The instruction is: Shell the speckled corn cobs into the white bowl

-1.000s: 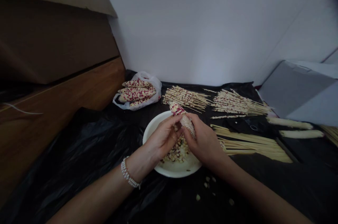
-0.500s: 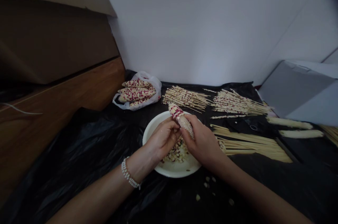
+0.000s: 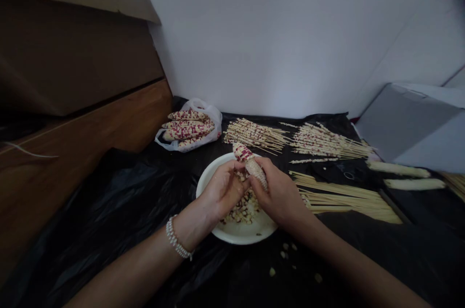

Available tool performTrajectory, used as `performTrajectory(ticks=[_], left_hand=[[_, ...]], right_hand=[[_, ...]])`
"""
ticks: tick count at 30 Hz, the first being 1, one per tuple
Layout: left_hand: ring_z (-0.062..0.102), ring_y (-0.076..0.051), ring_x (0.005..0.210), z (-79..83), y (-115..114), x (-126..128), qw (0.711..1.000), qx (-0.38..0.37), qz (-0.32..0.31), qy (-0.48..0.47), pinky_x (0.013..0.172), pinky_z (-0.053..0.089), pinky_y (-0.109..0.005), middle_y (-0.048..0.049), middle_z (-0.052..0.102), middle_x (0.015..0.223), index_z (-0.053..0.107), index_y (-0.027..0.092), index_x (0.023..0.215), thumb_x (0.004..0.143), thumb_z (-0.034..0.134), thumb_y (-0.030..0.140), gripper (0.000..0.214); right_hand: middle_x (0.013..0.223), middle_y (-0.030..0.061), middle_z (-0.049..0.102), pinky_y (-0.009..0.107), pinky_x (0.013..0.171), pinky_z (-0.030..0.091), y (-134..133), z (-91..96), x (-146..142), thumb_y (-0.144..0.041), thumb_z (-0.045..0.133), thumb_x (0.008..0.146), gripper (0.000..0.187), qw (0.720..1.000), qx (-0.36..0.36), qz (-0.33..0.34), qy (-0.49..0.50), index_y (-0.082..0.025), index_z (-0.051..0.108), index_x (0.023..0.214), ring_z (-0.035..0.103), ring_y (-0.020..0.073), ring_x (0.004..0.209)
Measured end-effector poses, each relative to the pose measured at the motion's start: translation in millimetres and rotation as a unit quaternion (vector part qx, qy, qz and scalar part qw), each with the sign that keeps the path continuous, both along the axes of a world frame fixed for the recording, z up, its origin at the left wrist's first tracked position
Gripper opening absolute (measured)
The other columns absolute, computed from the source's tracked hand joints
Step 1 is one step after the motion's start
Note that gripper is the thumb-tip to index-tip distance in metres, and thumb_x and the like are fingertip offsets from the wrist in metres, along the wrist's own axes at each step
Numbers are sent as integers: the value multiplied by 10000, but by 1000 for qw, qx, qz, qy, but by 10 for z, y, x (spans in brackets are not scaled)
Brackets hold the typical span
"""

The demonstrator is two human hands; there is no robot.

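Note:
A partly stripped ear of corn (image 3: pixel 244 152) points up and away from me over a white bowl (image 3: pixel 232 236). Purple and cream kernels cover its far end, and its near part is bare cob. My right hand (image 3: pixel 278 192) is closed around the near part. Cupped with its fingers apart, my left hand (image 3: pixel 221 192) is against the left side of the ear. Kernels show beside its fingers; I cannot tell whether they lie in the palm or in the bowl behind. Below both hands, loose corn kernels (image 3: pixel 245 211) are heaped in the bowl.
A white plastic bag (image 3: pixel 214 121) holds several ears of corn (image 3: pixel 189 129). Kernel-threaded skewers (image 3: pixel 256 133) lie in two bunches at the back, with bare skewers (image 3: pixel 348 196) to the right. Stripped cobs (image 3: pixel 414 184) lie farther right on black plastic sheeting (image 3: pixel 145 192).
My left hand's fingers have spread away from the ear, showing kernels beside them. The ear has shifted only slightly, still in my right hand.

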State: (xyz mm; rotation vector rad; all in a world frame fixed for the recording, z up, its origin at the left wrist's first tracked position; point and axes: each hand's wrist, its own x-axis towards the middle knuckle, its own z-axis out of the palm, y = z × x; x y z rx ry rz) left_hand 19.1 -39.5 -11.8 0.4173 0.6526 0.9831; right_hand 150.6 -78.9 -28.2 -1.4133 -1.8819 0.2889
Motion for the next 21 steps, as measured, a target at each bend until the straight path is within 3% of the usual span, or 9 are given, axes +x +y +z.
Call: performTrajectory(ticks=[7, 15, 21], left_hand=[[598, -124, 673, 46, -7, 20, 999, -27, 20, 5, 658, 492, -251, -19, 648, 712, 645, 134, 727, 774, 574, 66, 109], [549, -99, 575, 1, -3, 26, 999, -43, 9, 21, 619, 468, -230, -12, 614, 641, 636, 116, 692, 700, 480, -47, 226], [588, -124, 647, 49, -18, 16, 1000, -9, 10, -7, 646, 484, -250, -30, 656, 702, 648, 122, 715, 754, 545, 49, 132]], right_hand=[[1182, 155, 651, 473, 845, 504, -11, -39, -8, -284, 423, 908, 376, 999, -5, -17, -34, -157, 473, 1259, 637, 311, 1038], [1173, 140, 649, 456, 841, 507, -14, -20, -19, -268, 431, 908, 357, 1000, 7, -4, -20, -174, 468, 1251, 635, 297, 1044], [1202, 156, 638, 470, 853, 501, -24, -23, -14, -282, 421, 914, 371, 1000, -2, -12, -27, -173, 449, 1267, 633, 303, 1046]])
